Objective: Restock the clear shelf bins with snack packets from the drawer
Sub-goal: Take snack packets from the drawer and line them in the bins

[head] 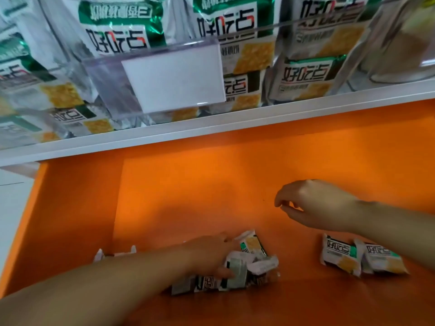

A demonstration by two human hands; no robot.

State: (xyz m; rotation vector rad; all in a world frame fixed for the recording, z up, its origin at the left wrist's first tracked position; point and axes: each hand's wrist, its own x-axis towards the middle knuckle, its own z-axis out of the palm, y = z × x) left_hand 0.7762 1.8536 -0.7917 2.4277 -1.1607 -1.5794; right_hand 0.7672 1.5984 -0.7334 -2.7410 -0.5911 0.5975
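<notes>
White shelf board (211,135) slants across the view, lower at the left, its front edge pale grey-white. Beneath it sits the orange drawer (188,184), with a flat floor and a back wall that rises to the shelf edge. Its left wall (70,208) stands upright in a duller orange. Light is uneven: a brighter patch on the drawer floor near the left wall, soft shadow toward the middle. Outside the left wall lies a pale whitish surface (11,220) crossed by a thin dark line (11,184); what it is cannot be told.
</notes>
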